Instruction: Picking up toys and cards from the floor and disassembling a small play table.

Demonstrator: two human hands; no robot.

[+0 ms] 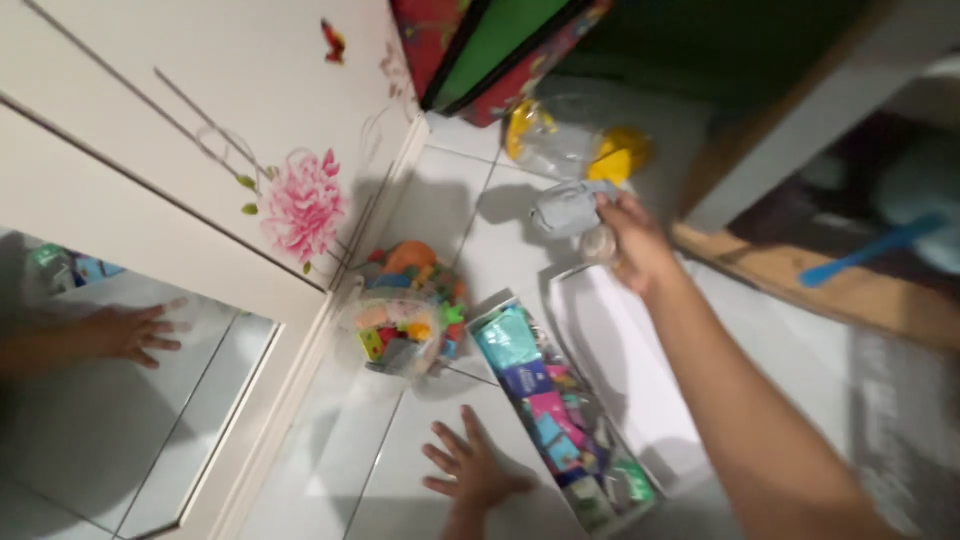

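Observation:
My right hand (pixel 632 240) reaches out over the white tiled floor and is shut on a grey soft object (pixel 568 208); the blur hides what it is. Flat on a floor tile lies my left hand (pixel 472 470), fingers spread, holding nothing. It rests just left of a long white box (pixel 603 521) filled with several colourful small packets. The box's white lid (pixel 620 360) lies beside it, under my right forearm. A clear bag of colourful toy blocks (pixel 410 310) stands left of the box.
A white wardrobe with a pink flower print (pixel 305 205) fills the left, with a floor-level mirror (pixel 120 420) showing a reflected hand. A clear container with yellow parts (pixel 570 145) sits beyond the grey object. A red and green folded mat (pixel 490 50) leans behind. A wooden ledge (pixel 800 275) runs along the right.

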